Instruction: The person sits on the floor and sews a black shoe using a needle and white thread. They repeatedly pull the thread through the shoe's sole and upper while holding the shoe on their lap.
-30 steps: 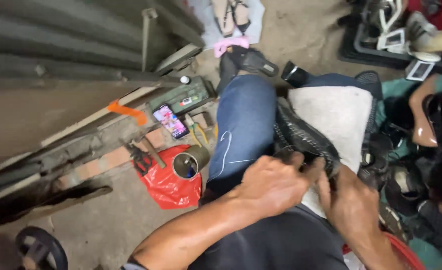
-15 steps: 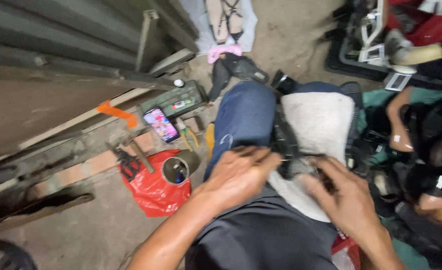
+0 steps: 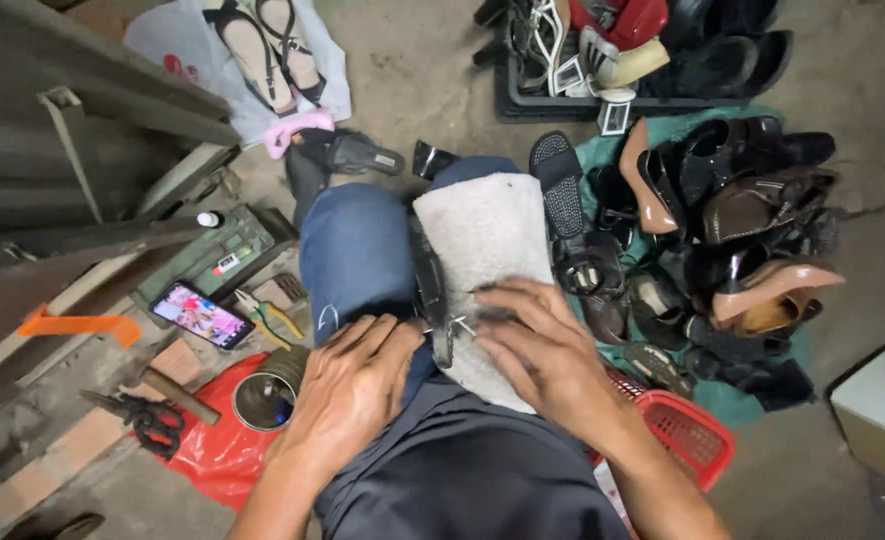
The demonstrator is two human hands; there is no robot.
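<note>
The towel point(image 3: 482, 240) over the knee looked like thick, nubby grey cloth, matt and rough. The strap point(image 3: 430, 290) beside it was dark leather with a dull sheen. The jeans point(image 3: 352, 250) were soft blue denim. The bag point(image 3: 207, 455) was glossy red plastic, crinkled. The tin point(image 3: 262, 398) was bare metal. The basket point(image 3: 687, 430) was red plastic mesh. The heeled shoes point(image 3: 752, 190) shone like polished leather.

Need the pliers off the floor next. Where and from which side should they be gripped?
Grip the yellow-handled pliers by the two handles, from the knee side. The handles splay towards the blue-jeaned leg and lie bare, while the nose points at the phone, close by.
</note>
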